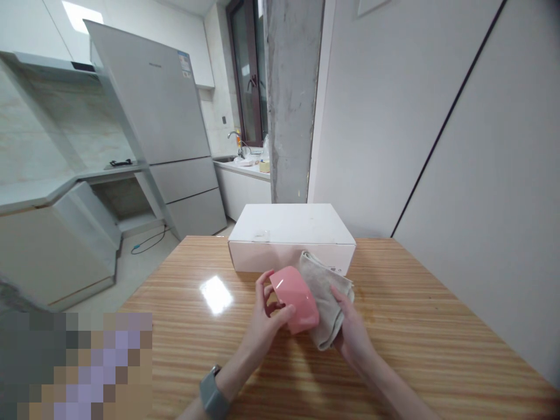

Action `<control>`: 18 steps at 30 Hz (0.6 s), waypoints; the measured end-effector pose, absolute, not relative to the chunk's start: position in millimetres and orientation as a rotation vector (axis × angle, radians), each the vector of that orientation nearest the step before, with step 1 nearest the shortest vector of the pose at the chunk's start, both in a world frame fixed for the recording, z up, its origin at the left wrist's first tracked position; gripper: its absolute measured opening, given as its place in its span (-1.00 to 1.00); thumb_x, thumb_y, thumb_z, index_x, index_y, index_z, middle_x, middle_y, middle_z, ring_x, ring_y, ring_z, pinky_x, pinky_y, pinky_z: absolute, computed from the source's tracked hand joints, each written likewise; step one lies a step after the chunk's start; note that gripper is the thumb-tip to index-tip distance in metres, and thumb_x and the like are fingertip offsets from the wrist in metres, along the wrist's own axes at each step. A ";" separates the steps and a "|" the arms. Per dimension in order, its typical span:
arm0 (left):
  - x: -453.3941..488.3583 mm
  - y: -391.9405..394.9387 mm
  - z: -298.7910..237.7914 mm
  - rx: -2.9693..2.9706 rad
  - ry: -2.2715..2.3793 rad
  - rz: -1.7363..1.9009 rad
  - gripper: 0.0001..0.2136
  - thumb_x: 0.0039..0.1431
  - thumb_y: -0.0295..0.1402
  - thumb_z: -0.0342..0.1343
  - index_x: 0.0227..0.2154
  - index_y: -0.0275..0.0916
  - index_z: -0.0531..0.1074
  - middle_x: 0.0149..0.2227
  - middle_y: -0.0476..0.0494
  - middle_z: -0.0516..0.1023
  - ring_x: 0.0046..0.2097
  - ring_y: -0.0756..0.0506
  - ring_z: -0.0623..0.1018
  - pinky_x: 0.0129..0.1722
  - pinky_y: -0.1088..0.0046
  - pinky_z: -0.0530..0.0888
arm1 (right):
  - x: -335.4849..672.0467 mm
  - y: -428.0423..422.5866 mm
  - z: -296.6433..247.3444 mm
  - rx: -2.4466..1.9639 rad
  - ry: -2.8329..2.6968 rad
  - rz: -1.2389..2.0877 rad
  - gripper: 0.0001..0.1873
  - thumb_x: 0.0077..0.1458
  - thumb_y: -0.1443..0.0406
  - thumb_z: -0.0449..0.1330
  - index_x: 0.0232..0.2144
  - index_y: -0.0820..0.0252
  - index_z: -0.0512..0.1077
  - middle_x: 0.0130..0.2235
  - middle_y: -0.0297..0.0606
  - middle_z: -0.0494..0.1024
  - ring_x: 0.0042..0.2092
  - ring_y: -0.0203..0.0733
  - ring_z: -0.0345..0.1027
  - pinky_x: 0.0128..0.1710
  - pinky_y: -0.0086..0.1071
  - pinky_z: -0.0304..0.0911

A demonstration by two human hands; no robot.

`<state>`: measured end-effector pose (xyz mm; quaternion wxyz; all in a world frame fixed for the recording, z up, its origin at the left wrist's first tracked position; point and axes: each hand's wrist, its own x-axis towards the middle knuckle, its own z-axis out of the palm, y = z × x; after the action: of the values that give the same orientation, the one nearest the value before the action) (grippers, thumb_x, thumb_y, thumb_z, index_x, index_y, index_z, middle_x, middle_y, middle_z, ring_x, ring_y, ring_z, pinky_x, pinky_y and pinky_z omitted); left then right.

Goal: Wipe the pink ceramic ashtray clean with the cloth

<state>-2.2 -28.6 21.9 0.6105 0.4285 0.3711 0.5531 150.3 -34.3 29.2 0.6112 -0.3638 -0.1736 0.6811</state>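
Note:
My left hand [265,324] grips a pink bowl-like object [296,297], holding it tilted above the wooden table [415,326]. The fingers curl round its left rim and the thumb presses its side. My right hand [352,332] holds a beige cloth [326,291] against the right side of the pink object. The cloth drapes over my fingers and hangs down toward the table. A grey watch sits on my left wrist.
A closed white box [291,236] lies on the table just behind my hands. A white wall runs along the right. A grey pillar [291,99], a tall fridge [161,116] and a counter with a sink stand beyond the table.

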 end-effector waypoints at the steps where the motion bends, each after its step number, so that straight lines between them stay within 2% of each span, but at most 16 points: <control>1: -1.4 -30.2 21.8 1.045 0.852 1.281 -0.22 -0.19 -0.29 0.36 0.11 -0.04 0.10 0.02 -0.17 0.37 -0.15 -0.08 0.48 -0.25 0.46 0.47 | 148.2 -35.7 29.2 -0.844 -0.431 1.591 -0.64 -0.11 0.09 0.34 -0.28 0.19 0.57 -0.28 -0.18 0.69 -0.09 0.09 0.52 -0.07 -0.14 0.40; 3: 0.0 -33.9 22.7 1.118 0.862 1.247 -0.17 -0.29 -0.36 0.40 0.11 -0.03 0.14 0.06 -0.19 0.35 -0.10 -0.14 0.48 -0.19 0.41 0.48 | 144.5 -38.5 29.0 -0.834 -0.494 1.634 -0.63 -0.12 0.07 0.35 -0.28 0.17 0.58 -0.29 -0.21 0.69 -0.11 0.07 0.53 -0.08 -0.15 0.39; 9: -2.2 -32.2 21.7 1.133 0.893 1.201 -0.17 -0.23 -0.33 0.37 0.17 0.01 0.15 0.15 -0.20 0.31 -0.09 -0.16 0.50 -0.21 0.40 0.50 | 145.0 -40.8 28.1 -0.762 -0.557 1.740 -0.59 -0.14 0.01 0.37 -0.30 0.17 0.60 -0.30 -0.20 0.69 -0.05 0.06 0.49 0.02 -0.15 0.30; 14: -6.3 -19.5 11.1 0.977 0.876 1.195 -0.20 -0.12 -0.20 0.33 0.20 -0.05 0.09 0.02 -0.23 0.43 -0.18 -0.12 0.52 -0.30 0.44 0.48 | 145.8 -40.4 24.4 -0.761 -0.577 1.753 -0.52 -0.20 0.00 0.41 -0.25 0.16 0.60 -0.23 -0.23 0.68 -0.02 0.01 0.47 0.11 -0.21 0.21; 18: -5.2 -17.9 8.1 0.909 0.887 1.170 -0.16 -0.13 -0.13 0.32 0.21 -0.03 0.04 0.00 -0.23 0.44 -0.21 -0.14 0.53 -0.36 0.41 0.49 | 146.3 -40.6 20.4 -0.851 -0.583 1.712 -0.45 -0.27 -0.03 0.43 -0.26 0.16 0.60 -0.27 -0.25 0.69 -0.11 -0.02 0.52 0.02 -0.26 0.30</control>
<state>-5.2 -17.9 8.1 0.6499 0.4001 0.3904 0.5149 146.3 -40.6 20.4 0.5407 -0.3579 -0.2455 0.7206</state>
